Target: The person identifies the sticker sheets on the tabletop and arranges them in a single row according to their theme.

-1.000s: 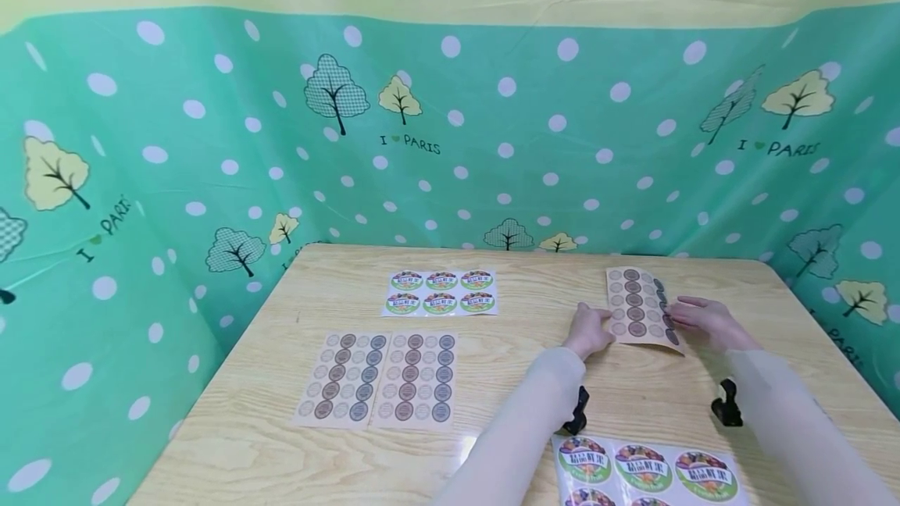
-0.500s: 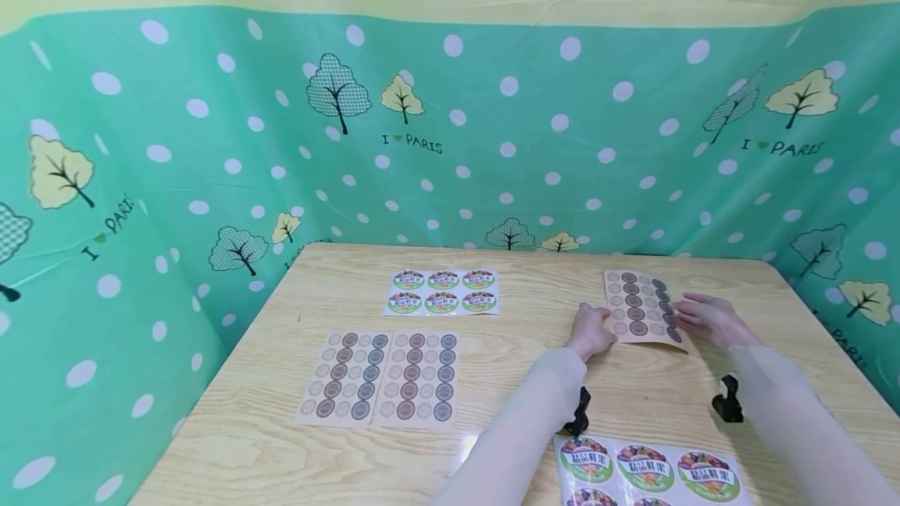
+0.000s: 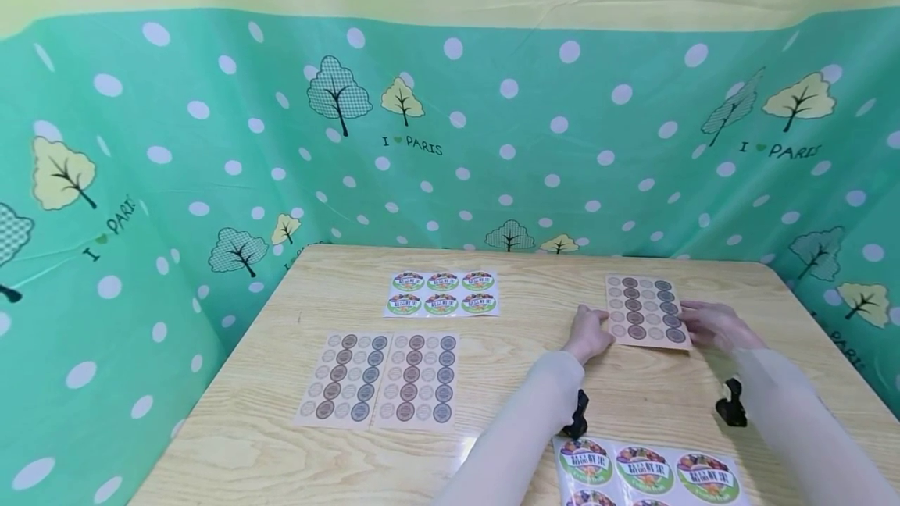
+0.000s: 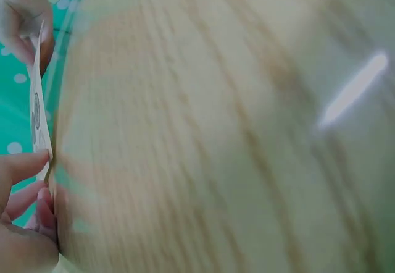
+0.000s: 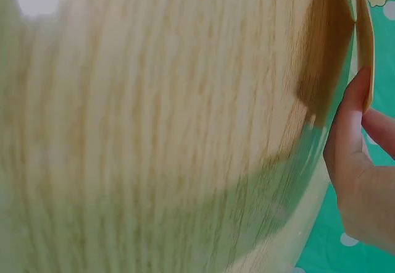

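A brown sheet of round stickers (image 3: 643, 312), with pale and dark circles in columns, is held between both hands at the right of the table. My left hand (image 3: 589, 334) pinches its left edge, and in the left wrist view the thumb and fingers of the left hand (image 4: 28, 208) meet at the sheet's edge (image 4: 38, 118). At the opposite edge my right hand (image 3: 717, 325) pinches the sheet; in the right wrist view, thumb and finger of the right hand (image 5: 364, 155) lie on either side of the curved sheet (image 5: 365, 44). Its near edge is slightly raised, with shadow underneath.
Two similar brown sticker sheets (image 3: 342, 379) lie side by side at left on the wooden table (image 3: 246, 443). A white sheet of fruit stickers (image 3: 441, 293) lies behind them. Larger fruit-sticker sheets (image 3: 650, 471) lie near the front. A green patterned curtain (image 3: 422, 201) surrounds the table.
The brown sheet's bowed right side has flattened out, and the sheet has shifted slightly down in view. The right hand has moved slightly outward; the left hand has barely moved.
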The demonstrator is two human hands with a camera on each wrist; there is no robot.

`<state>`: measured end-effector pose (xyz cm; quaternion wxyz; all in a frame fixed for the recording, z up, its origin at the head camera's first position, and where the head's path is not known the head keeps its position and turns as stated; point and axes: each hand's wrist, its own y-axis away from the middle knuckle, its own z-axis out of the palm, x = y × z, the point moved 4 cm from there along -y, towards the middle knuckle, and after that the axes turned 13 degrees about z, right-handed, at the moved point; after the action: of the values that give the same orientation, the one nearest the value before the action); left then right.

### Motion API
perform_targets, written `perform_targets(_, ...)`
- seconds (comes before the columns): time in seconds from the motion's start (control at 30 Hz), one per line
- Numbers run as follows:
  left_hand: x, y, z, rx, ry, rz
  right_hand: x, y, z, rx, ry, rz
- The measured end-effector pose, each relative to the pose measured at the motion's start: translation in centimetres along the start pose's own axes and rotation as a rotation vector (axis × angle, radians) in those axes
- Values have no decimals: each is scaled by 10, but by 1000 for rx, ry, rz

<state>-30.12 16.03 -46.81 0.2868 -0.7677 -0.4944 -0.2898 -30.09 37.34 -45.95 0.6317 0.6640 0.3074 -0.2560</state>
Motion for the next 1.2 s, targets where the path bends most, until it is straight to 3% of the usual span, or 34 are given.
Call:
perform_targets(0.1,-9,-6,6,41,129,-38,0,1,2,-37,-43,7)
perform_targets(0.2,-62,-45,58,139,245,-4,1,2,4,-79,-110,17)
perform_targets(0.3,-122,-89,117,209,287,32,3,3,6,-89,-131,24)
perform_targets(0.33,-136,-98,131,236,287,40,3,4,7,-90,-138,27)
perform_targets(0.4,-139,-99,130,239,326,-5,3,5,10,-95,-131,20)
perform_targets(0.43,-133,-95,122,237,343,-31,3,5,12,-95,-124,17)
perform_targets(0.5,-119,-79,101,278,411,-10,3,7,15,-100,-129,13)
perform_targets(0.6,-79,-46,51,304,547,-67,1,10,21,-129,-143,5)
perform_targets(0.67,-54,-24,20,320,642,-124,1,12,25,-151,-166,4)
perform_targets(0.73,-33,-7,-4,329,694,-223,1,14,30,-168,-171,-1)
perform_targets(0.83,-24,8,-18,363,754,-267,1,19,35,-161,-152,-17)
perform_targets(1.0,-23,20,-24,382,817,-309,1,29,44,-134,-75,-70)
perform_targets(1.2,-24,33,-37,367,854,-298,0,44,56,-82,33,-128)
